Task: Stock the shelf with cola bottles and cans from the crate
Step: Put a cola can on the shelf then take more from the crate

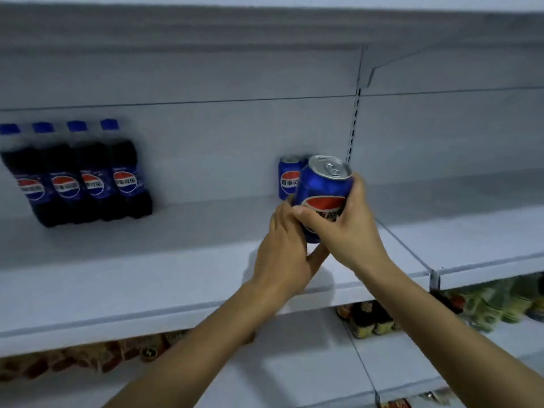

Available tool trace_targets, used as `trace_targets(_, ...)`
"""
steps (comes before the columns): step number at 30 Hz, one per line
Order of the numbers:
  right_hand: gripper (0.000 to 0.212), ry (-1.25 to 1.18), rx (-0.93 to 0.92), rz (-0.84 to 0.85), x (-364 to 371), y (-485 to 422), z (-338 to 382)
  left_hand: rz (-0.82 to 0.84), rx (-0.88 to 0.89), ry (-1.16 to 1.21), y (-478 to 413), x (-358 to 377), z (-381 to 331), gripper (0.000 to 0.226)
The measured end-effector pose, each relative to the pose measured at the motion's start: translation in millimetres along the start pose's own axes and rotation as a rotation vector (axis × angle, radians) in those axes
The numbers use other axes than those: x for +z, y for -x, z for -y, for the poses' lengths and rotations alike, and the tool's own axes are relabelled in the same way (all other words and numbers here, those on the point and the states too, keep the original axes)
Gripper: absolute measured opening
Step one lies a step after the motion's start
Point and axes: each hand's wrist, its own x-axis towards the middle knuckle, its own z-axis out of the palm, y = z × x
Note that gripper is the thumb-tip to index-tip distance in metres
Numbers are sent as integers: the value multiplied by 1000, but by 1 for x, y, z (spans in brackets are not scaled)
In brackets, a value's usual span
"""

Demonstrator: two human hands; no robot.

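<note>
Wrapping the cola can (322, 188): right hand (348, 228) snugly, left hand (282, 257) apparently underneath.

Two bare forearms, in from 7 and 5 o'clock. Left hand (282, 254) and right hand (350, 231) bare too, with the right thumbnail showing.

I face a pale grey metal shelf (147, 275) with a plain back panel (220, 128). A slotted post (354, 119) runs down the panel between two bays, and the neighbouring board (471, 231) sits just beside mine at the right. An upper shelf (206, 28) overhangs me. On the lower shelf (309, 363) I see blurred red and brown packets (88, 360), dark jars (371, 322) and green packs (494, 304). The light is dim and cool.
</note>
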Motion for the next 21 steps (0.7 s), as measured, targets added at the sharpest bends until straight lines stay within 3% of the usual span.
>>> trace_targets(6, 79, 161, 91, -26, -26, -68, -46, 399, 68, -192, -66, 16, 38, 82)
trace_targets(8, 75, 212, 124, -53, -35, -88, -66, 445, 92, -252, -84, 20, 48, 80)
trace_targets(16, 80, 339, 267, -56, -42, -164, -133, 248, 71, -459, -146, 40, 73, 80)
trace_targets(21, 83, 310, 321, -41, -39, -199, -163, 251, -20, -593, -178, 45, 85, 88)
